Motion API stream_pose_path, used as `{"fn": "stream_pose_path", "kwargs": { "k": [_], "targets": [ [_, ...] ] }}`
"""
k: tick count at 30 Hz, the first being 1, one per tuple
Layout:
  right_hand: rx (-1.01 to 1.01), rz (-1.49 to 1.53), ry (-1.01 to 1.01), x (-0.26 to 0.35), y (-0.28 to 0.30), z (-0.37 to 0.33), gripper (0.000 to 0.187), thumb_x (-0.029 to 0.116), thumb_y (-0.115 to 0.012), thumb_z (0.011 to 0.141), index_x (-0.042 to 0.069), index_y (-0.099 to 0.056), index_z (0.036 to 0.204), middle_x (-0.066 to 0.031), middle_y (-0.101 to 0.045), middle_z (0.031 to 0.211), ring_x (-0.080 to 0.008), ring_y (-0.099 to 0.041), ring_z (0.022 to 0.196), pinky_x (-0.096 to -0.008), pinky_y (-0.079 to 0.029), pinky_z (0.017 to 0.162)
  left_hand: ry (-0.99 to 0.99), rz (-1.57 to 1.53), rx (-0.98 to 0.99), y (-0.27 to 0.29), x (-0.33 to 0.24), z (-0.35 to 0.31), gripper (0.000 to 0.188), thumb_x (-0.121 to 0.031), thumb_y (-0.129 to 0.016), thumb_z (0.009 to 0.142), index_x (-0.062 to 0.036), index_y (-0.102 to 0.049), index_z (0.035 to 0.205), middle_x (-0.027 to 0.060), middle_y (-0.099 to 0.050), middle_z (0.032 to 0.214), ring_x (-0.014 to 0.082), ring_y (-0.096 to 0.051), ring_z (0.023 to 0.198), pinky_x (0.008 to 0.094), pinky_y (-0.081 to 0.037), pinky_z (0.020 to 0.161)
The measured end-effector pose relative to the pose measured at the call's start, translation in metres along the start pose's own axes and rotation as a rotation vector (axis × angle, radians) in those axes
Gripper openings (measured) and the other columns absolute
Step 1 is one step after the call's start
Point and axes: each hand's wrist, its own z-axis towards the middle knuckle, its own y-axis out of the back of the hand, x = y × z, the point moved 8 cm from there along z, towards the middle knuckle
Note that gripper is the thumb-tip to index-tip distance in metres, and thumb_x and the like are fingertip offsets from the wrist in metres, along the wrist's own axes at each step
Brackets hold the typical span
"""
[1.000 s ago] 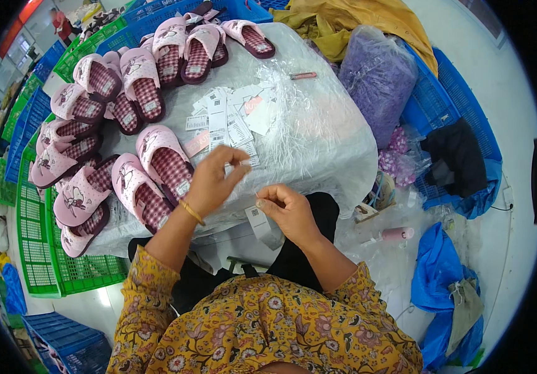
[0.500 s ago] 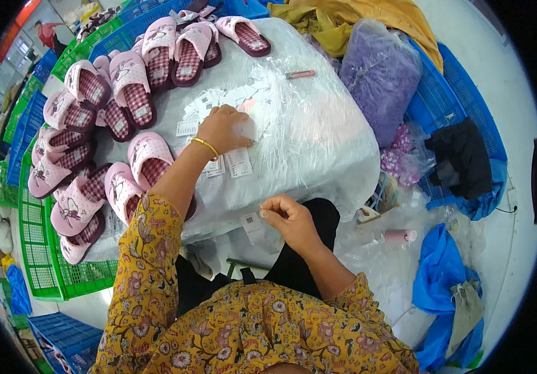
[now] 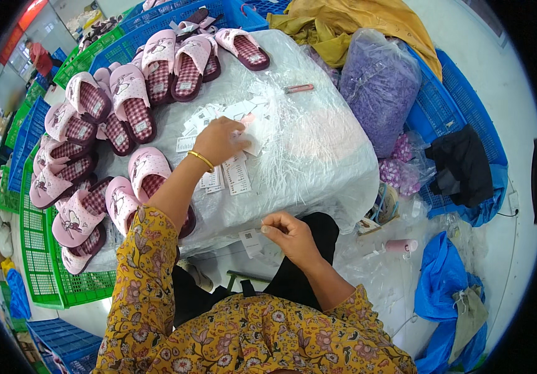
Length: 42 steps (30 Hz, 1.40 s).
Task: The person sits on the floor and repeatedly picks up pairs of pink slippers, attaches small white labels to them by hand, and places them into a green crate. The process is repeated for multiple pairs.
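In the head view, the left hand (image 3: 220, 140) lies over loose tags (image 3: 237, 176) in the middle of the bench (image 3: 337, 159), fingers bent, and I cannot tell whether its grip holds one. Just off the near edge, the right hand (image 3: 293, 237) pinches thumb to forefinger, a white tag (image 3: 251, 245) hanging just left of it. Pink slippers (image 3: 132, 93) crowd the bench's left and far sides.

Single head-worn wide view, close above and behind left hand (image 3: 220, 142) and right hand (image 3: 292, 238), faces down and forward across table (image 3: 337, 177) beneath the left.
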Motion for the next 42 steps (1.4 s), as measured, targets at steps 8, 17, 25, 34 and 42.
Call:
{"fn": "stream_pose_path", "kwargs": {
  "k": [8, 17, 25, 34, 42],
  "targets": [
    [-0.012, 0.042, -0.046, -0.007, 0.009, -0.001, 0.013, 0.010, -0.067, 0.091, 0.002, -0.064, 0.100, 0.0032, -0.062, 0.090, -0.0037, -0.055, 0.082, -0.0207, -0.045, 0.076, 0.097, 0.185, -0.203, 0.005, 0.024, 0.054, 0.043, -0.036, -0.071, 0.079, -0.0145, -0.068, 0.116, 0.0109, -0.061, 0.120, 0.0330, -0.053, 0.115, 0.0419, -0.043, 0.099],
    [-0.044, 0.133, -0.095, -0.021, 0.023, -0.004, 0.013, 0.008, -0.067, 0.091, 0.002, -0.064, 0.102, 0.0028, -0.062, 0.091, -0.0040, -0.054, 0.083, -0.0203, -0.045, 0.076, 0.127, 0.209, 0.057, -0.015, 0.043, 0.080, 0.033, -0.035, -0.057, 0.086, -0.0121, -0.070, 0.105, 0.0184, -0.067, 0.101, 0.0370, -0.063, 0.096, 0.0425, -0.050, 0.086],
    [-0.035, 0.110, -0.040, -0.011, 0.016, -0.006, 0.015, 0.010, -0.067, 0.092, 0.002, -0.064, 0.103, 0.0025, -0.063, 0.088, -0.0041, -0.054, 0.078, -0.0206, -0.045, 0.070, 0.288, 0.098, -0.087, -0.010, 0.051, 0.073, 0.029, -0.032, -0.050, 0.088, -0.0159, -0.071, 0.101, 0.0145, -0.069, 0.100, 0.0351, -0.065, 0.096, 0.0452, -0.051, 0.083],
    [-0.042, 0.044, 0.009, 0.007, 0.010, -0.016, 0.013, 0.010, -0.066, 0.092, 0.002, -0.064, 0.101, 0.0018, -0.063, 0.088, -0.0039, -0.054, 0.078, -0.0205, -0.046, 0.070, -0.040, -0.035, -0.694, 0.039, 0.020, 0.023, 0.009, -0.017, -0.072, 0.074, -0.0140, -0.072, 0.082, 0.0099, -0.068, 0.088, 0.0319, -0.063, 0.084, 0.0432, -0.052, 0.076],
    [-0.126, 0.071, 0.117, 0.048, 0.007, -0.001, 0.018, 0.007, -0.068, 0.089, 0.002, -0.061, 0.104, 0.0025, -0.059, 0.086, -0.0039, -0.051, 0.077, -0.0201, -0.042, 0.070, 0.326, -1.256, -0.312, 0.007, 0.014, -0.060, 0.018, -0.012, -0.067, 0.090, 0.0014, -0.069, 0.102, 0.0001, -0.065, 0.082, 0.0075, -0.054, 0.069, 0.0203, -0.042, 0.063]
  ]
}}
